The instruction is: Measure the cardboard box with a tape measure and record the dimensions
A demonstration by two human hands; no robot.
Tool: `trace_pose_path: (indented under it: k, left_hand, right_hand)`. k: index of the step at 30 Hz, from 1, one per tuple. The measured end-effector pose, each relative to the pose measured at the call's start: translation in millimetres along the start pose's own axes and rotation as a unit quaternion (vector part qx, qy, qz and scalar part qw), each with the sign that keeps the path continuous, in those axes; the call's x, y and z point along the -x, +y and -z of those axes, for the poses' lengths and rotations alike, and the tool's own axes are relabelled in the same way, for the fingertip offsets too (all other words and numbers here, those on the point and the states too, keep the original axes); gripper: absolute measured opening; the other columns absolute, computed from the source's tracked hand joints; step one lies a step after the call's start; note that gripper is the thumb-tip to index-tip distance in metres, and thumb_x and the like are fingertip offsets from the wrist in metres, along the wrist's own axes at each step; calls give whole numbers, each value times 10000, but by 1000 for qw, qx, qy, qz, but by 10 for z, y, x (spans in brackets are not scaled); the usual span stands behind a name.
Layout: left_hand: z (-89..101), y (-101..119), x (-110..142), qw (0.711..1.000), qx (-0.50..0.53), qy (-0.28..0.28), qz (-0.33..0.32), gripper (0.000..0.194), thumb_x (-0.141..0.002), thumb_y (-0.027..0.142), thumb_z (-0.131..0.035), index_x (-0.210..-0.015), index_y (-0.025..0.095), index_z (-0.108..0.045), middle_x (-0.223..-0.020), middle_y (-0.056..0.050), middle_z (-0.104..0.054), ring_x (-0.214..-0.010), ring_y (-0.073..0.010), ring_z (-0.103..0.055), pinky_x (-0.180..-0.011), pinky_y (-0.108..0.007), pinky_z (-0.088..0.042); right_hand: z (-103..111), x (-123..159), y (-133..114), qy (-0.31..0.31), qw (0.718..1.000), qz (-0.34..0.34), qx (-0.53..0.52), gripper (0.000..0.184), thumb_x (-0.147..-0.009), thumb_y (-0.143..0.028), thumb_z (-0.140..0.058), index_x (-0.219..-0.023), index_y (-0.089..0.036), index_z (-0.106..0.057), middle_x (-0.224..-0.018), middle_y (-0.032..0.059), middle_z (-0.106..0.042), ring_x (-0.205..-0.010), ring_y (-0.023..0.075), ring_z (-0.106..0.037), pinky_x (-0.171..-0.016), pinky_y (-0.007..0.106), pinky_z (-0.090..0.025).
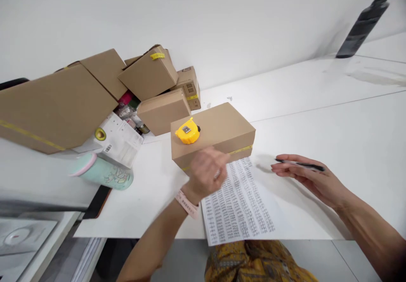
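Note:
My right hand holds a dark pen between thumb and fingers, above the white tabletop right of the paper. My left hand, slightly blurred, has its fingers curled in, with nothing visible in them; it wears a pink wristband. It hovers at the front edge of a closed cardboard box and partly hides it. On the box's left end rests a yellow tape measure. Beneath and beside my left hand lies a sheet of paper covered in handwritten columns, its lower edge at the table's front.
At the left stand several cardboard boxes, a large box and a white printed package. A mint tumbler lies tilted near a dark flat object. A black bottle stands far right by the wall.

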State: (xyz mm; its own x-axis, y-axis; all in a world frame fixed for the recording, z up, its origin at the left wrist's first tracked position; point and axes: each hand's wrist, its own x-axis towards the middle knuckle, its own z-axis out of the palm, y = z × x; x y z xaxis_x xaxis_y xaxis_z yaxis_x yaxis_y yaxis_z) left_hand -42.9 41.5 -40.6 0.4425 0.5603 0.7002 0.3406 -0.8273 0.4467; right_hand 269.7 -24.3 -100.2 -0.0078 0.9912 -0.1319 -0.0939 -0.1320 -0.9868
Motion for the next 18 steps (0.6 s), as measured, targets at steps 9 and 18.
trace_pose_path:
  k: [9,18]
  left_hand:
    - [-569,-153,465,901,-48,-427,51,899,-894,649,-546,-1570,134,-251,-1664,-154,-201,-1555,-287,-110,-1262,-515,-93]
    - [-686,-145,419,919,-55,-387,59,835,-816,640,-651,-1511,254,-392,-1624,-142,-306,-1469,-366,-281,-1195,-593,-200]
  right_hand:
    - [-353,-107,-4,13,993,45,107,494,-952,-669,-427,-841,-230,-624,-600,8,-569,-612,181,-541,-694,361,-503]
    - [-487,-384,47,-12,992,-25,119,366,-869,-571,-639,-821,-211,-596,-687,-10,-575,-582,134,-491,-507,262,-391]
